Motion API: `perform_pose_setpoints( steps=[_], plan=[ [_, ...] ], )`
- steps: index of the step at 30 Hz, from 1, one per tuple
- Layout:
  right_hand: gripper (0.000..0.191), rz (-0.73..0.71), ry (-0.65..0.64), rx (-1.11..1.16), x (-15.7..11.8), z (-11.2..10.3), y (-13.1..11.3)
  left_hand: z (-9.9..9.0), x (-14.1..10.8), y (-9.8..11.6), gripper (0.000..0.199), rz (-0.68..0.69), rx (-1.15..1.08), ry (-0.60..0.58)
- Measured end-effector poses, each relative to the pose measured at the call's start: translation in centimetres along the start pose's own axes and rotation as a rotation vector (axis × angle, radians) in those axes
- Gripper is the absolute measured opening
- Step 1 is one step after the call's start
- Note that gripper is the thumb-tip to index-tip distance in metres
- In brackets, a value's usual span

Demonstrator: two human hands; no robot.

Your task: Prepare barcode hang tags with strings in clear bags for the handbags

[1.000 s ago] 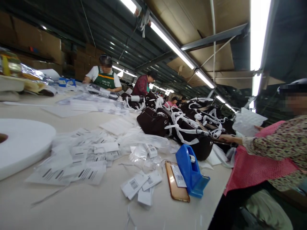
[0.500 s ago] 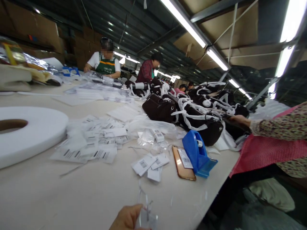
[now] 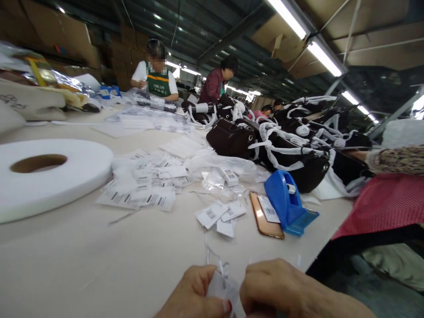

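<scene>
Left of the left grip (image 3: 195, 292), a white roll (image 3: 82, 172) lies flat, likely for stability. That grip pinches a pale tag (image 3: 216, 286), perhaps leaving its string (image 3: 221, 271) free; barcode cards (image 3: 211, 214) sit beyond, handily near. Beside the tag, the right grip (image 3: 278, 282) curls; whether it holds anything, I cannot tell.
</scene>
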State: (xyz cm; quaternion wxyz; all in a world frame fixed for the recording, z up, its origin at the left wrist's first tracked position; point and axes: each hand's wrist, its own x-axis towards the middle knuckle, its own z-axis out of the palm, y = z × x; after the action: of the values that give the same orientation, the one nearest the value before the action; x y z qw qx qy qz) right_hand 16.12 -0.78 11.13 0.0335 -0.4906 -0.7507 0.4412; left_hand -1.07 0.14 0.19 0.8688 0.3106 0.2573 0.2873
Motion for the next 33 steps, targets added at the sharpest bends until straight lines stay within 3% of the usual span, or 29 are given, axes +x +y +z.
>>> perform_pose_setpoints(
  steps=[4, 12, 20, 27, 33],
  plan=[
    [0.003, 0.063, -0.046, -0.261, 1.0, -0.2, -0.3, 0.4, -0.3, 0.5, 0.03, -0.014, 0.054, -0.029],
    [0.008, 0.006, -0.045, -0.447, 2.3, -0.6, -1.0, 0.5, -0.1, 0.5, 0.034, 0.042, 0.124, -0.069],
    [0.013, 0.093, 0.007, -0.377, 3.1, 0.1, -0.4, 1.0, -0.6, 0.6, 0.036, -0.016, 0.21, 0.011],
    [0.018, 0.112, 0.061, -0.275, 3.6, 0.6, 0.4, 1.2, -0.4, 0.9, 0.019, -0.083, 0.409, 0.135],
    [0.013, 0.132, 0.068, -0.304, 3.8, 0.2, -0.1, 0.9, -0.5, 0.8, 0.042, -0.05, 0.338, 0.06]
  ],
)
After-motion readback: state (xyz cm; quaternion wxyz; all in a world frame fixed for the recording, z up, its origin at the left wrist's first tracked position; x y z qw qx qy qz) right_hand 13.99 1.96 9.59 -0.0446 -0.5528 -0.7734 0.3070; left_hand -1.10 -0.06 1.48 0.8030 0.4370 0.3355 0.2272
